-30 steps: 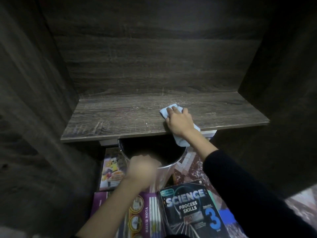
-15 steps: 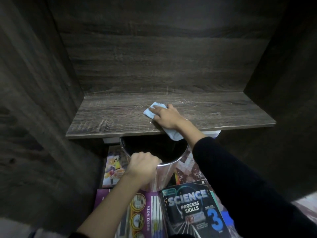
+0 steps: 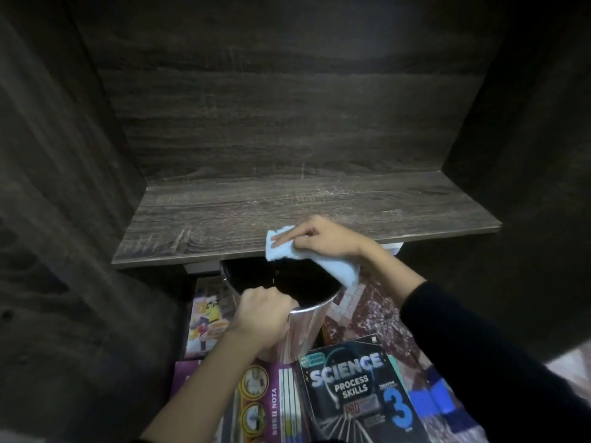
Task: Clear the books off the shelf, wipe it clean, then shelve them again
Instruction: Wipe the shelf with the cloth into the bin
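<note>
Fingers of the right hand (image 3: pixel 323 239): the forefinger lies along the pale blue cloth (image 3: pixel 339 270) while the other fingers (image 3: pixel 307 233) curl over it, so the cloth is grasped and pressed at the very front lip of the shelf (image 3: pixel 224 219). The free tail of the cloth hangs past the edge, over the dark mouth below.

Fingers of the left hand (image 3: pixel 262 311): clenched over the near rim of a shiny metal bin (image 3: pixel 300 334), holding it. The bin stands directly beneath the shelf lip, its opening under the cloth. This placement is judged deliberate: dust drawn forward off the board would fall into the bin and not onto the covers below.

Shelf: bare of books, its dark wood-grain board showing pale scuffs toward the back wall. The step in hand is judged to be wiping, about the middle of the task.

Books: lying flat on the patterned floor (image 3: pixel 367 314) in front of the cabinet, not yet reshelved. Nearest is a science workbook (image 3: pixel 358 388), beside it a purple note book (image 3: pixel 275 401), and further in, partly under the shelf, a cartoon-covered book (image 3: pixel 208 318). A dark sleeve (image 3: pixel 479 346) covers the right forearm.
</note>
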A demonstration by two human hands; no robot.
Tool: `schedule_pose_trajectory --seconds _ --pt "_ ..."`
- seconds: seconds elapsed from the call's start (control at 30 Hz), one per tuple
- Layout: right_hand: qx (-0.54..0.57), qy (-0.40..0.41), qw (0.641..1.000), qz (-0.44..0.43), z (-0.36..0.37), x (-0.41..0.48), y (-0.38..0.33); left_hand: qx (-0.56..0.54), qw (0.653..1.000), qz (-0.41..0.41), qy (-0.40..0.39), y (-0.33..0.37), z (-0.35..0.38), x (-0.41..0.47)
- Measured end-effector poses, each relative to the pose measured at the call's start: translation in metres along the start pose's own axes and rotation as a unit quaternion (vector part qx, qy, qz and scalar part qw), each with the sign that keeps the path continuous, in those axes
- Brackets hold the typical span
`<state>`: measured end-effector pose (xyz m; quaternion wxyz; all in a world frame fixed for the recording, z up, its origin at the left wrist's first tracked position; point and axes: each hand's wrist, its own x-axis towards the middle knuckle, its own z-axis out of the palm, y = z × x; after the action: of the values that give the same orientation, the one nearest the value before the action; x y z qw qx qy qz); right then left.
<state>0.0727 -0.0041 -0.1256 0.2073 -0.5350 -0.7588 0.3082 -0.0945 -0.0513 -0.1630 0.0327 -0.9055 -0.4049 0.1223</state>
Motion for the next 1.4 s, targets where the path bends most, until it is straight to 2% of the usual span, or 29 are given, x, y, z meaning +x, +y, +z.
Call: schedule_pose_trajectory --seconds 0.07,0.13,0.2,0.27,0.33,0.43,0.57,0.67,0.8,0.97,1.23,1.4 --pt "0.084 0.086 0.992 0.039 -0.017 -0.011 0.004 -0.001 1.000 0.004 0.001 0.001 0.000 0.002" --pt "0.112 0.204 0.970 0.068 -0.039 -0.016 0.016 -0.006 1.000 0.006 -0.001 0.002 0.000 0.005" --pt "0.079 0.301 0.943 0.120 -0.061 -0.018 0.036 -0.009 1.000 0.008 -0.001 0.003 0.001 0.010" --pt "0.004 0.361 0.908 0.214 -0.082 -0.021 0.065 -0.014 1.000 0.012 -0.002 0.006 0.000 0.017" --pt "-0.033 0.403 0.867 0.292 -0.097 -0.030 0.096 -0.018 1.000 0.017 -0.006 0.011 -0.001 0.026" --pt "-0.060 0.456 0.824 0.330 -0.113 -0.049 0.125 -0.026 0.999 0.034 -0.008 0.022 -0.006 0.039" --pt "-0.108 0.469 0.797 0.366 -0.139 -0.070 0.152 -0.023 0.996 0.085 -0.005 0.046 -0.016 0.059" --pt "-0.178 0.433 0.784 0.409 -0.154 -0.081 0.172 -0.016 0.993 0.114 0.003 0.065 -0.021 0.074" --pt "-0.252 0.352 0.790 0.435 -0.155 -0.084 0.196 -0.031 0.990 0.140 0.014 0.085 -0.024 0.092" --pt "-0.195 0.335 0.817 0.427 -0.163 -0.076 0.206 -0.040 0.987 0.156 0.026 0.105 -0.025 0.108" --pt "-0.154 0.308 0.865 0.364 -0.172 -0.072 0.190 -0.041 0.988 0.150 0.007 0.118 -0.018 0.126" --pt "-0.173 0.265 0.897 0.308 -0.156 -0.064 0.176 -0.040 0.989 0.143 0.011 0.117 -0.015 0.132"
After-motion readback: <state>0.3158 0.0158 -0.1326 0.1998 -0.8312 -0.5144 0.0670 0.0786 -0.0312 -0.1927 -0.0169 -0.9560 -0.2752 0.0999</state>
